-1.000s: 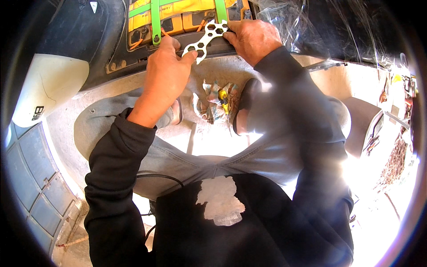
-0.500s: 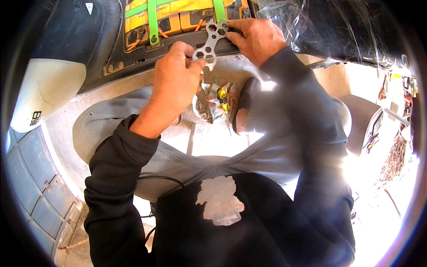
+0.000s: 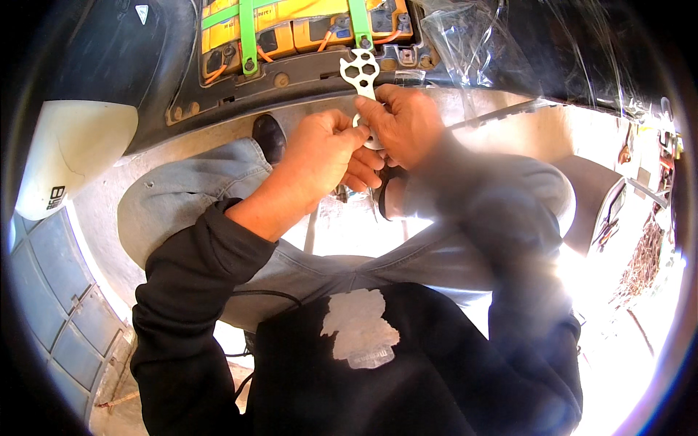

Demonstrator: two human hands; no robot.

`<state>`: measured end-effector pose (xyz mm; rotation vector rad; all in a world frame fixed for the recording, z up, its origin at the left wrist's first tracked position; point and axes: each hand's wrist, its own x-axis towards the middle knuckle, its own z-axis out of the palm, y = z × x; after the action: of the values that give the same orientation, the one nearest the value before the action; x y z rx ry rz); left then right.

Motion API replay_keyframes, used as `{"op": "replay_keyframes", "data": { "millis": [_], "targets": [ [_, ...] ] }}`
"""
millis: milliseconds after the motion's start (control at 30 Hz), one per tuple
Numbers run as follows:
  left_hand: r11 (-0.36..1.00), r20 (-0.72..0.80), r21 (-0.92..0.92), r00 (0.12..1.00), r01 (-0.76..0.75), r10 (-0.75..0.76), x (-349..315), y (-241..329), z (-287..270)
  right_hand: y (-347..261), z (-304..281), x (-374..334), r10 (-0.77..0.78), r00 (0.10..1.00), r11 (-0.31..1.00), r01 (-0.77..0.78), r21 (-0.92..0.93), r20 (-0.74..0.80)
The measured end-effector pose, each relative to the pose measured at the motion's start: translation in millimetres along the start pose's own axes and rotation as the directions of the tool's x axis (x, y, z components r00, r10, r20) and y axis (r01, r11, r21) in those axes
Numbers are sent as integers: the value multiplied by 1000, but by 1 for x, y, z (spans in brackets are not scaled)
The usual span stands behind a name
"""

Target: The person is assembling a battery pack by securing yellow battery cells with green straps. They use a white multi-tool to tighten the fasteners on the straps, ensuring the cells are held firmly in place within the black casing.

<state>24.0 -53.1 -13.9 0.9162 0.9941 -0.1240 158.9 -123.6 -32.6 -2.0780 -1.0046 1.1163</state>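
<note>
A flat metal multi-hole hex wrench stands nearly upright between my hands, its upper head just below the lower end of a green strap. My left hand pinches the wrench's lower end between thumb and fingers. Closed on its middle is my right hand, with the thumb lying across the shank. Beyond the hands, yellow battery packs sit in a black recessed tray. Green straps bolted at their lower ends cross them, and orange cables run to the terminals.
A black panel with clear plastic film lies at the far right. To the left are a white curved cover and a blue-grey metal door. My bent legs in grey jeans frame the floor, where bright sunlight falls.
Both hands have drawn back toward me with the wrench, which has swung more upright. My right hand has shifted from its upper head to its middle. The yellow screwdriver on the floor is now hidden.
</note>
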Motion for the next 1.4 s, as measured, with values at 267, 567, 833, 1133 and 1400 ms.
{"op": "replay_keyframes", "data": {
  "millis": [267, 567, 833, 1133, 1400],
  "targets": [
    [995, 23, 64, 997, -73, 71, 5, 3, 4, 9, 3, 6, -87, 975, 988, 111, 107, -203],
    [991, 6, -117, 997, -70, 71, 9, 3, 8, -2, -9, 2, 188, 978, 956, -160, 246, -92],
    [996, 15, -78, 999, -49, 50, 14, 5, 10, 24, -2, 8, 84, 974, 984, -48, 170, -210],
    [980, -92, 99, 979, -172, 181, 18, 9, 9, 23, -10, 4, -109, 988, 981, 124, 151, -106],
    [660, -200, 627, 734, -413, 650, 32, -9, 8, 22, -2, 0, -12, 1000, 957, 17, 290, -18]
  ]
}}
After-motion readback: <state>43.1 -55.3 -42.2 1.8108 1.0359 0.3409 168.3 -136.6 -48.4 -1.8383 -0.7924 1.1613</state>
